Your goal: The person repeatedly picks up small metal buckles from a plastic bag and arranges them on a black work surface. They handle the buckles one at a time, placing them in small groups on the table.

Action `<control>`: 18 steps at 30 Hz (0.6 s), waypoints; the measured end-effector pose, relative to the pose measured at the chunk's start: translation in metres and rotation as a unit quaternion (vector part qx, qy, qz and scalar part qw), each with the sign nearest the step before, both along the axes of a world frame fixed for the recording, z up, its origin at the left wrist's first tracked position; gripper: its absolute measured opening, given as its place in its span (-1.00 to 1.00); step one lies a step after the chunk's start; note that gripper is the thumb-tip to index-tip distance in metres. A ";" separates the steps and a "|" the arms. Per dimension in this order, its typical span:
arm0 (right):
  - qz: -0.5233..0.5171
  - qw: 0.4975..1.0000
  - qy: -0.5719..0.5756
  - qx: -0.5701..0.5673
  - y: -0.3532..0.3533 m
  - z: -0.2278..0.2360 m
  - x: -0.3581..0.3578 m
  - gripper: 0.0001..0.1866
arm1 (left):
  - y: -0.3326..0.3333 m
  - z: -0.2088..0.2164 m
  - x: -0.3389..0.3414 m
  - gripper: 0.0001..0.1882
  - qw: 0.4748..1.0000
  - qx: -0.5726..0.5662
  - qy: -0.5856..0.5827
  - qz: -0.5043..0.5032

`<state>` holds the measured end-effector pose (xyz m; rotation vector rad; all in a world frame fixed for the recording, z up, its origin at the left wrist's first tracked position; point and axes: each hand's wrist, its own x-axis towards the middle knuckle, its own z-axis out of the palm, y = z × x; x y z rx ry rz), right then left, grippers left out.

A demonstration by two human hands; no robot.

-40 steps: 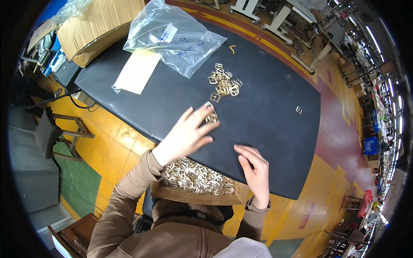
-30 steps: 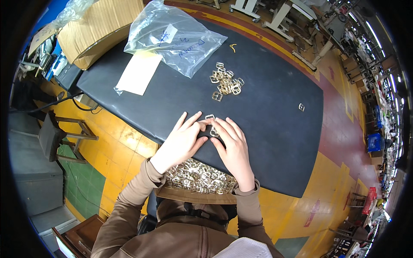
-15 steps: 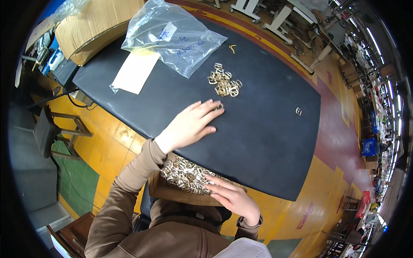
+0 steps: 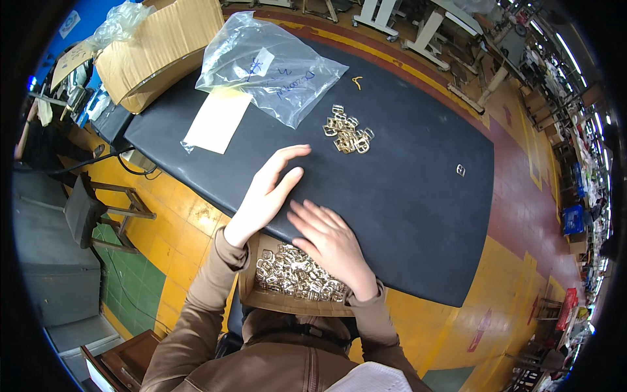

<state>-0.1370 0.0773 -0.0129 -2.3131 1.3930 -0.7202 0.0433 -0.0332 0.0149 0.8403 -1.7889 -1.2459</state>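
Note:
My left hand (image 4: pixel 268 189) hovers at the near left side of the black table, thumb and fingers apart, and no item shows between them. My right hand (image 4: pixel 328 242) is beside it, over the table's near edge, with fingers stretched out and slightly blurred; what lies under its palm is hidden. Below both hands, at my lap, a cardboard box (image 4: pixel 277 302) holds many loose gold-coloured metal buckles (image 4: pixel 294 273). Farther up the table lies a small pile of gold buckles (image 4: pixel 349 134), apart from both hands.
A single buckle (image 4: pixel 460 170) lies near the table's (image 4: pixel 405 222) right edge. A yellow piece (image 4: pixel 356 83) sits beyond the pile. Far left are a clear plastic bag (image 4: pixel 281 72), a pale paper sheet (image 4: pixel 215 124) and a large cardboard carton (image 4: pixel 160 49). A stool (image 4: pixel 85 210) stands left.
My left hand has pulled back from near the buckle pile toward me. My right hand has risen from the box of buckles to the table edge, close to the left.

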 end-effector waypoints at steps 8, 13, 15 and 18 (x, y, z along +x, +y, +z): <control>0.068 0.974 -0.177 0.127 0.077 0.009 -0.029 -0.69 | -0.050 -0.027 -0.084 -0.46 0.921 -0.308 -0.240 -0.012; -0.140 0.946 -0.269 0.115 0.089 0.027 -0.064 -0.76 | -0.023 -0.036 -0.076 -0.45 0.895 -0.323 -0.292 -0.094; -0.219 0.935 -0.268 0.076 0.080 0.030 -0.074 -0.77 | -0.003 -0.031 -0.062 -0.42 0.893 -0.307 -0.307 -0.119; -0.281 0.934 -0.216 0.038 0.061 0.033 -0.084 -0.79 | 0.022 -0.021 -0.042 -0.39 0.893 -0.276 -0.320 -0.151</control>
